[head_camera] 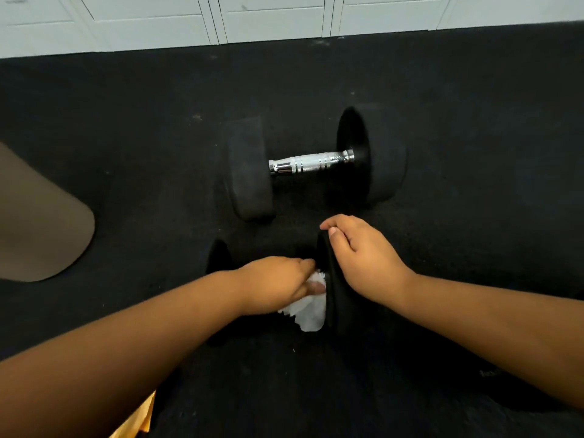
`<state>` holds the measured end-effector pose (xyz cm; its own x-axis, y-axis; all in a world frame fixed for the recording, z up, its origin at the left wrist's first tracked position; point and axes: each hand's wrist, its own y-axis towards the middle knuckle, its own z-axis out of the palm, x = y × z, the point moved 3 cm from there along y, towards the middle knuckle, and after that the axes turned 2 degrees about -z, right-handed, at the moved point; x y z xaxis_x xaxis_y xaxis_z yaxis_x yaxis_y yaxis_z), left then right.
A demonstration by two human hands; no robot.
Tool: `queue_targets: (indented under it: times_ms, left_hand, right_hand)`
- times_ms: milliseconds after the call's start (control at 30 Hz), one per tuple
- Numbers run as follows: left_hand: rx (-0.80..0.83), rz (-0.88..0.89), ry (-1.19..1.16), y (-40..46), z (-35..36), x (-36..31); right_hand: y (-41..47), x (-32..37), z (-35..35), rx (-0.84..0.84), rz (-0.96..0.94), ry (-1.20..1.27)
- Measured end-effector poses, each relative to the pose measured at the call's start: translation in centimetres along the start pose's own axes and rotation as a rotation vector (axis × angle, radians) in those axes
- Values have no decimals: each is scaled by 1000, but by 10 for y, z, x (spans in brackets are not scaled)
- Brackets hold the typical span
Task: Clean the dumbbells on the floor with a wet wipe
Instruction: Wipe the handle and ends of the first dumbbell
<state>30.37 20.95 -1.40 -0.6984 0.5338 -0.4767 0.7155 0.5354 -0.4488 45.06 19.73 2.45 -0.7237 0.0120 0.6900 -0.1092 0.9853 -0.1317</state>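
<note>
1. Closest to you, at the bottom left edge, a scrap of orange cloth [136, 418] shows beside your left forearm.
2. Your left hand [271, 287] reaches in over the handle of the near dumbbell [330, 279], fingers curled down around the white wipe [311, 312]. The wipe is bunched under your palm and hangs out below it, right against the inner face of the dumbbell's right weight. The handle itself is almost wholly hidden by hand and wipe; only a small glint of metal shows beside your fingertips.
3. Your right hand [363, 260] sits on top of that right weight, fingers bent over its upper rim and thumb laid along the near side, holding it.
4. The near dumbbell's left weight is only a dark shape behind your left wrist, hard to tell from the floor [142, 128].
5. Just beyond your hands lies the far dumbbell [313, 164], untouched, flat on the black rubber floor, its chrome handle running left to right between two black round weights.
6. To your left, near the frame edge, a tan rounded shape [41, 222] rests on the floor; you cannot tell what it is.
7. Farthest away, pale grey cabinets [271, 20] run along the edge of the floor.
</note>
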Motion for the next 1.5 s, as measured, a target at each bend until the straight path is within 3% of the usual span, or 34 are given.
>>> queue_targets:
  times_ms: [133, 200, 300, 367, 567, 633, 800, 867, 1000, 1100, 1233, 1333, 1400, 1500]
  left_hand:
    - [228, -140, -254, 7, -13, 8]
    - [323, -178, -253, 7, -15, 6]
    - [259, -85, 0, 5, -2, -2]
    - [183, -48, 21, 2, 4, -7]
    - [473, -213, -352, 1, -14, -3]
    - [453, -186, -336, 0, -10, -5]
    - [66, 85, 329, -12, 12, -24]
    - [81, 50, 202, -13, 10, -20]
    - [389, -165, -178, 2, -3, -3]
    - [524, -263, -431, 3, -5, 1]
    - [345, -82, -70, 2, 3, -14]
    - [194, -2, -13, -8, 13, -20]
    - [242, -45, -55, -10, 9, -14]
    - [461, -193, -188, -8, -2, -4]
  right_hand:
    - [-6, -2, 2, -23, -23, -11]
    - [-9, -1, 1, -25, -34, -11]
    - [-16, -3, 3, -44, -78, -12]
    - [-23, -5, 6, -69, -100, -17]
    - [-41, -9, 11, -105, -165, -26]
    - [-44, -9, 11, -85, -173, -28]
    - [-44, -8, 12, -84, -182, -33]
    - [-43, -8, 12, -99, -179, -19]
    - [-42, -8, 12, -108, -179, 1]
    - [-47, -9, 13, -110, -188, -10]
    - [-56, -9, 13, -100, -217, -30]
    - [-58, -10, 14, -112, -211, -26]
    - [-58, -9, 15, -120, -209, -14]
    - [-60, -11, 16, -120, -219, -2]
